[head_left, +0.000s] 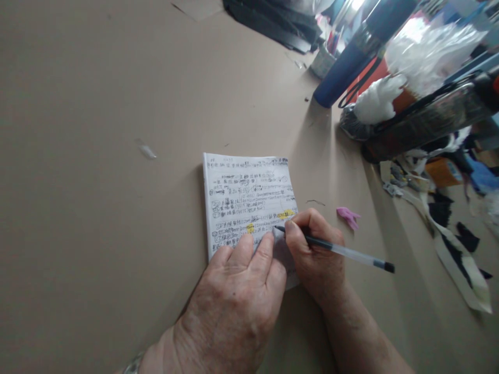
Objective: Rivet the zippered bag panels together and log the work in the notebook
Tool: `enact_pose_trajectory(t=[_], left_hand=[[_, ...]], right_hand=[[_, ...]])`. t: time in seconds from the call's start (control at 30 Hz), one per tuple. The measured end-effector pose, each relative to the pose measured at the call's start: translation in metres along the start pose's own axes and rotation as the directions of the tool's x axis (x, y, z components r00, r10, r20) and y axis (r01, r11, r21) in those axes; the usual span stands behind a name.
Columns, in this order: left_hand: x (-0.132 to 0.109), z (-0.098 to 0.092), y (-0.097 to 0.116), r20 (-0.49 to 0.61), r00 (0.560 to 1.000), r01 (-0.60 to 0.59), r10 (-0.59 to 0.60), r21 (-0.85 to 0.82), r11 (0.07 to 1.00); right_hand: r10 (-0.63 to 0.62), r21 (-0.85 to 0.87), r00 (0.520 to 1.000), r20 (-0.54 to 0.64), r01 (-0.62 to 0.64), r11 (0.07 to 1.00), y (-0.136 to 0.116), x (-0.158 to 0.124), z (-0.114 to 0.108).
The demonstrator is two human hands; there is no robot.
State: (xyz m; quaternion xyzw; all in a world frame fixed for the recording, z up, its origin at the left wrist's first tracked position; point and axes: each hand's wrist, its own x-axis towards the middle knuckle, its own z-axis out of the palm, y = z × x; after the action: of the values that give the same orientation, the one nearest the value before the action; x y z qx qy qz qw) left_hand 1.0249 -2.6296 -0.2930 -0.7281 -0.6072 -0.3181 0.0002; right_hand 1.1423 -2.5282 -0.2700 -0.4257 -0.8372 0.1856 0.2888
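Note:
A small notebook (249,192) covered in dense dark handwriting, with a few yellow highlighted spots, lies on the beige table (97,208). My left hand (241,301) rests flat over its lower part, fingers spread a little and pressing on the page. In my right hand (317,254), at the page's right edge, is a pen (351,253) with a clear barrel, a black grip and a black end. The pen's tip touches or nearly touches the page just beyond my left fingertips. My left hand hides the bottom of the page.
A pink object (348,217) lies right of my right hand. A blue bottle (345,65) and a dark bottle (432,114) stand at the upper right, among plastic bags (432,49) and fabric scraps (460,259). A black item (273,21) is at the top.

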Motion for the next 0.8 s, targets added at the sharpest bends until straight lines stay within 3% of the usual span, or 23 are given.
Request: enact_pose_trajectory(t=[0.3, 0.8], left_hand=[[-0.0005, 0.0025, -0.0044, 0.099, 0.993, -0.059, 0.059, -0.005, 0.998], [-0.0009, 0.0021, -0.0037, 0.082, 0.995, -0.056, 0.055, 0.009, 0.998]], right_hand=[[0.032, 0.035, 0.999, -0.021, -0.032, 0.999, 0.0013, -0.0009, -0.0016], [0.007, -0.014, 1.000, 0.018, -0.006, 1.000, 0.0003, -0.0009, -0.0016]])
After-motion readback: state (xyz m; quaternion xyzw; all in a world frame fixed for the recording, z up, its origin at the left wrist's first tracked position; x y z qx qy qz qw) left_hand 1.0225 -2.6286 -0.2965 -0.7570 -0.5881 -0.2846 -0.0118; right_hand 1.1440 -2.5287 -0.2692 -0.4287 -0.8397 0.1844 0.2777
